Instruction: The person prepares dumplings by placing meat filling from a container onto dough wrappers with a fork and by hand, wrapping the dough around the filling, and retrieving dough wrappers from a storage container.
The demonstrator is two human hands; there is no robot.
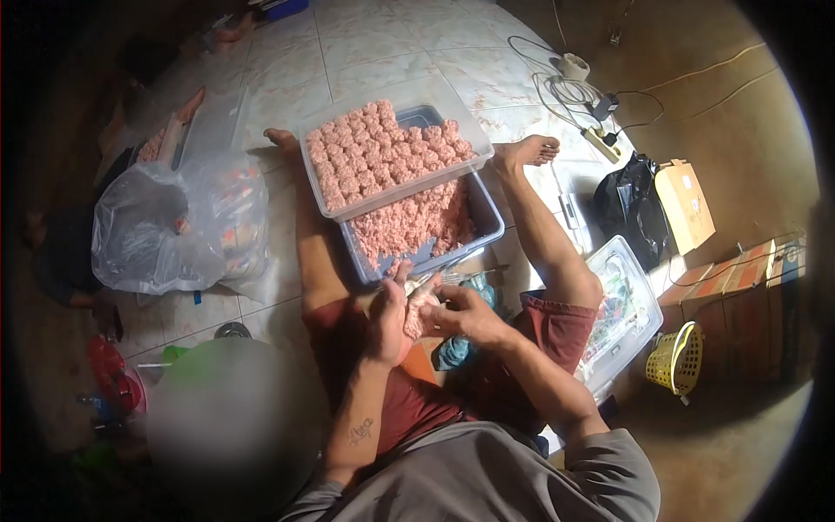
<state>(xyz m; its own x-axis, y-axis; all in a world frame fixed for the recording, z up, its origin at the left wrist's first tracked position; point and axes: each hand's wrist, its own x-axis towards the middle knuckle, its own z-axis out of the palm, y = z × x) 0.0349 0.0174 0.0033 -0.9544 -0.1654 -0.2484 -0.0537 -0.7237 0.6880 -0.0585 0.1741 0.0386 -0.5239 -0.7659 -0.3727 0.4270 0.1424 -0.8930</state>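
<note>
A lump of pink minced meat (415, 318) sits between my hands in front of my lap. My left hand (387, 324) holds the lump against its palm, fingers pointing away from me. Against its other side, the bent fingers of my right hand (468, 313) press on the lump. Just beyond my hands is a blue-grey tub (355, 252) with loose minced meat (409, 228) inside. A clear plastic tray (355, 209) rests across the tub's far part, filled with rows of meatballs (374, 150) apart from a gap at its far right.
A clear plastic bag (143, 230) lies on the tiled floor at the left. On the right are a lidded clear box (622, 296), a yellow basket (674, 358), a black bag (631, 209) and a power strip (600, 144) with cables. Another person's limbs show at far left.
</note>
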